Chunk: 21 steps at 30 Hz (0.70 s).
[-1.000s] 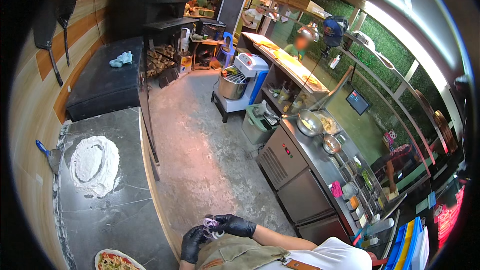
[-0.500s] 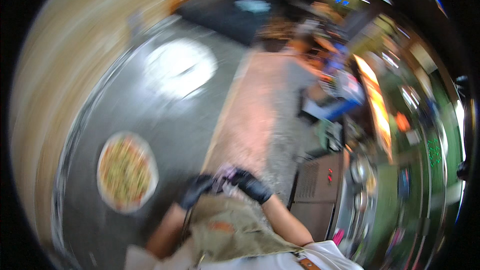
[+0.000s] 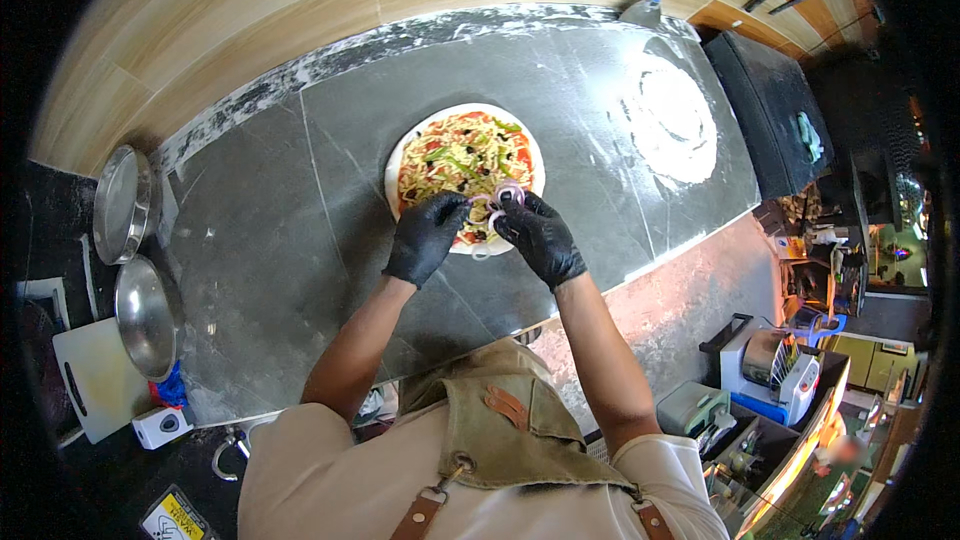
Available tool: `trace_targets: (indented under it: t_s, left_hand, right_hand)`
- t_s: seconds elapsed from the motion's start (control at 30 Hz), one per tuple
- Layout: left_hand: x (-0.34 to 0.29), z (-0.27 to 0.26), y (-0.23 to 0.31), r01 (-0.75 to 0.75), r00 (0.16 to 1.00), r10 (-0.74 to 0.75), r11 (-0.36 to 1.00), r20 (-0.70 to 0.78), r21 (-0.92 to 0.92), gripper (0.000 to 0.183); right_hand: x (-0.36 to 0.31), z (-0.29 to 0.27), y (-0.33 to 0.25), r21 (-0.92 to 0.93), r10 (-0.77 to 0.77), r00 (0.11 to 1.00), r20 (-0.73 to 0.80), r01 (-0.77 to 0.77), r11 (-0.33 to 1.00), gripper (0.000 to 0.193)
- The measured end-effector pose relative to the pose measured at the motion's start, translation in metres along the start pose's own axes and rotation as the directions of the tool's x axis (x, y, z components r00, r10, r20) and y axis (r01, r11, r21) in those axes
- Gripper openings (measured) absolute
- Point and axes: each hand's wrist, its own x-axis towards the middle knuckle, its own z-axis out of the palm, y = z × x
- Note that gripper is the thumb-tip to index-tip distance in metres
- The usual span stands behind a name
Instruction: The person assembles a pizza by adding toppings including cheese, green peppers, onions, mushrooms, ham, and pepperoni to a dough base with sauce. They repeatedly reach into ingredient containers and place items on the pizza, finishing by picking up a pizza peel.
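Note:
A round unbaked pizza [image 3: 460, 152] lies on the dark stone counter [image 3: 270, 250], covered with shredded cheese, green pepper strips, black olives and red patches of tomato or sauce. Both hands wear black gloves and hover over its near edge. Pinched in my right hand [image 3: 543, 238] is a small bunch of purple-white onion rings [image 3: 508, 194]. My left hand [image 3: 430, 235] has its fingertips closed on a thin onion ring [image 3: 478, 202] beside that bunch. A pale ring piece shows at the pizza's front rim, below the hands.
White flour [image 3: 672, 125] is spread on the counter's right part. A blue-handled scraper [image 3: 648, 2] leans at the back wall. Metal pans [image 3: 148, 315] and a white cutting board [image 3: 100, 380] stand at the left end; a black box [image 3: 765, 115] sits at the right end.
My view has turned left to face the counter. Both hands have moved from close to my apron to over the pizza, and the onion bunch is now parted between them.

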Motion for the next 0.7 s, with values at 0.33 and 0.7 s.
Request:
trace_targets:
  t_s: [0.33,0.7]
  left_hand:
    - [0.007,-0.027,-0.03,-0.086,0.99,0.12,0.93,-0.074,0.357,0.022]
    - [-0.037,0.032,-0.018,-0.446,0.873,0.267,0.776,0.408,0.446,0.01]
  right_hand:
    - [0.041,-0.004,-0.006,-0.006,-0.035,0.996,-0.086,0.035,0.999,0.04]
    - [0.02,-0.021,-0.015,-0.093,-0.042,0.997,-0.063,0.036,0.995,0.041]
